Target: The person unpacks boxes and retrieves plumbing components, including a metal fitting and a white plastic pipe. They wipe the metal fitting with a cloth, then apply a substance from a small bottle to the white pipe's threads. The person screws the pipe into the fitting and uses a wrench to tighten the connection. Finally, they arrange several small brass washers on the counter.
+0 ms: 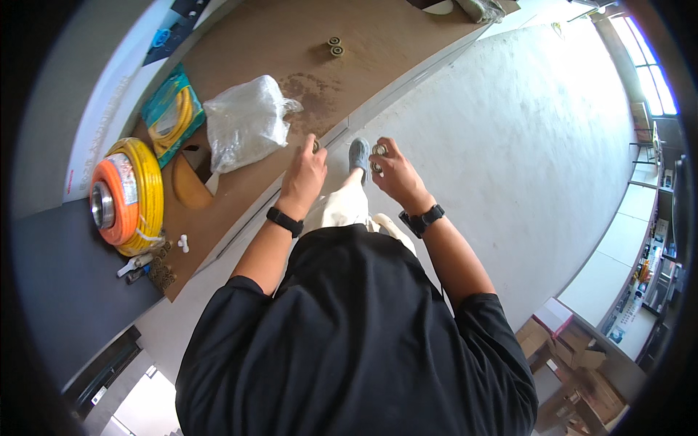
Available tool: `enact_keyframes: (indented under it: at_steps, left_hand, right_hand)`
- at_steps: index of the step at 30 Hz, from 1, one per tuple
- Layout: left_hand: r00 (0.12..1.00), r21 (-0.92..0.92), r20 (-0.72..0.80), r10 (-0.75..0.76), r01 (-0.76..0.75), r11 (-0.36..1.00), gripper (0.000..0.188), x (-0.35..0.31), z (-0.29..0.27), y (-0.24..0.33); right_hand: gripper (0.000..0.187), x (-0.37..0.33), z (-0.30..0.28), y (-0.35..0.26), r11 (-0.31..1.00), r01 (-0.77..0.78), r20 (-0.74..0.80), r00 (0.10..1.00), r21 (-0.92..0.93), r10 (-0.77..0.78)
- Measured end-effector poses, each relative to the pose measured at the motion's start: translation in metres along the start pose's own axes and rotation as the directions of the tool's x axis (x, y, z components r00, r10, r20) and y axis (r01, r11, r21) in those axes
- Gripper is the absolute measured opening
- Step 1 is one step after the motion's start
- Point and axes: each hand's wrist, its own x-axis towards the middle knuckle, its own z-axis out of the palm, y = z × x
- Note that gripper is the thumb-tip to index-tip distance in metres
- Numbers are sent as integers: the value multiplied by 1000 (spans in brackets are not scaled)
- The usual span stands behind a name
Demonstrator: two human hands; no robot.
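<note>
My left hand [304, 176] is curled at the edge of the brown tabletop [378, 54], with a small round brass-coloured metal piece [316, 146] showing at its fingertips. Over the pale floor, my right hand [398, 176] grips two round metal pieces [379, 150] with ringed ends, one above the other. Farther back on the tabletop stand two similar ringed metal pieces [336, 48], touching each other. Left of my left hand lies a crumpled clear plastic bag [247, 123]; its contents cannot be made out.
A yellow hose coil [149, 196] and an orange coil [115, 190] lean together at the left. A teal packet [174, 109] with yellow hose lies behind them. More round metal pieces [161, 270] cluster at the near left corner. Cardboard boxes [582, 378] stand at the lower right.
</note>
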Motion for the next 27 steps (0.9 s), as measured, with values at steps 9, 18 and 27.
enact_keyframes:
  at_steps: [9,18,27]
  left_hand:
    - [992,-97,-98,-76,67,993,26,156,12,-33]
    - [986,-98,-108,-126,116,988,33,258,20,-73]
    - [985,-82,-65,-157,151,985,39,275,19,-69]
  right_hand:
    - [26,146,-37,66,973,140,83,988,-186,-127]
    - [31,300,-35,88,967,135,118,987,-214,-112]
    - [70,331,-26,90,975,142,181,977,-174,-110]
